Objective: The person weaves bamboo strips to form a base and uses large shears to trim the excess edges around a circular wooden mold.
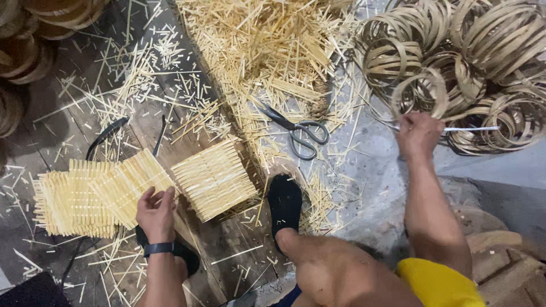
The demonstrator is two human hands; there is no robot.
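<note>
Head view looks straight down at a pretty messy work floor: dark wooden planks on the left side, grey concrete on the right, and bamboo offcuts scattered all over, piled thickest at top centre. A pair of grey-handled scissors lies open on the litter, about in the middle. A big heap of coiled bamboo strip rings sits top right, and a few more coils peek in at the top left edge. The person's foot in a black sock rests just right of the mats.

Left hand, with a dark band on the wrist, lies on the lower edge of a woven bamboo mat, fingers curled loosely over it and the thumb out to the side, so it's more pressing than clamping. That mat overlaps another flat one on its left, and a third square mat lies tilted just to the right, touching it. All three sit on the planks.

Right hand is stretched out to the ring heap, closed around one bamboo ring at its lower edge. A thin pale rod sticks out to the right of the fist; can't tell if the hand actually holds it.
</note>
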